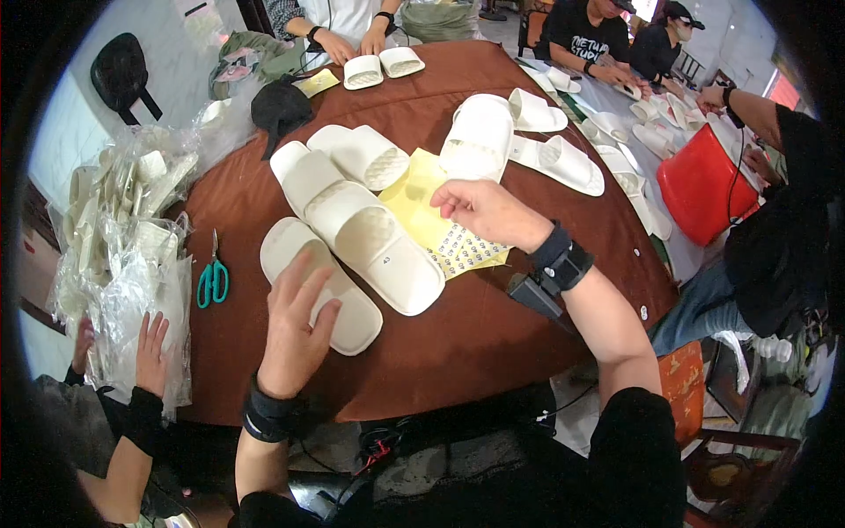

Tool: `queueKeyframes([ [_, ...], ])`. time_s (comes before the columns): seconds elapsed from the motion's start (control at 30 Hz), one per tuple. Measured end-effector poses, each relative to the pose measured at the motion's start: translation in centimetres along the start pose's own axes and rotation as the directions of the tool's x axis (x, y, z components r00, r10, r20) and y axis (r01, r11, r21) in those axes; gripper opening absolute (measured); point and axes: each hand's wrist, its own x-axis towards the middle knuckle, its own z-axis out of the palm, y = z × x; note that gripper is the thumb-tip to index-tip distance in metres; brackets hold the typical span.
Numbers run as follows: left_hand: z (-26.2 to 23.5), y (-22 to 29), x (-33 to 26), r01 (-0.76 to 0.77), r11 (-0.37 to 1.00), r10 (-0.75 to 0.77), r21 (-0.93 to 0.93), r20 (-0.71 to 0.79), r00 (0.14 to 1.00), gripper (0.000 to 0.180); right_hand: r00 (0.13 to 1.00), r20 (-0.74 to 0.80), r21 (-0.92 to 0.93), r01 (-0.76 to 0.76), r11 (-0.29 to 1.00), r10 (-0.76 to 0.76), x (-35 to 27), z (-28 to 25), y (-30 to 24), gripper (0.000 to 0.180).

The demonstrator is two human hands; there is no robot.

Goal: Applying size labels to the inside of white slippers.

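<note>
My left hand (pixel 295 326) has its fingers spread over a cream slide slipper (pixel 352 321), beside its strap; whether it touches is hard to tell. Right of it lies a longer cream slipper (pixel 400 273), pointing away, with a small mark on its insole. My right hand (pixel 493 214) is curled, thumb and fingers drawn together above a sticker sheet (pixel 471 251) with rows of small dark-printed labels. What its fingertips pinch, if anything, is too small to make out. Yellow paper (pixel 415 198) lies beneath that sheet. More slippers (pixel 480 132) rest beyond my right hand.
Teal-handled scissors (pixel 212 282) lie on the brown tablecloth (pixel 233 365) at left. Plastic bags of slippers (pixel 123 238) are heaped at the left edge, near another person's hands (pixel 151 352). A black cap (pixel 282 110) lies farther back. Co-workers handle slippers across the table and at right.
</note>
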Motion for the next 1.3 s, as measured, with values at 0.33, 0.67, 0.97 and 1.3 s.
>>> queueKeyframes([
  [0.33, 4.3, -1.3, 4.2, 0.148, 0.906, -0.094, -0.396, 0.153, 0.984, 0.023, 0.991, -0.014, -0.094, 0.134, 0.987, -0.136, -1.9, 1.3, 1.7, 0.024],
  [0.67, 4.6, -3.0, 3.3, 0.339, 0.727, -0.137, -0.597, 0.358, 0.924, 0.027, 0.930, -0.368, -0.134, -0.074, 0.988, 0.020, -2.6, -1.7, 3.0, 0.020],
  [0.97, 4.1, -2.8, 3.4, 0.281, 0.794, -0.068, -0.540, 0.380, 0.922, 0.026, 0.886, -0.460, -0.043, -0.095, 0.995, 0.065, -2.3, -1.1, 3.4, 0.018],
  [1.3, 4.4, -2.9, 3.4, 0.229, 0.800, -0.049, -0.555, 0.320, 0.946, 0.026, 0.990, -0.131, -0.173, -0.069, 0.983, 0.047, -2.9, 0.3, 2.4, 0.017],
])
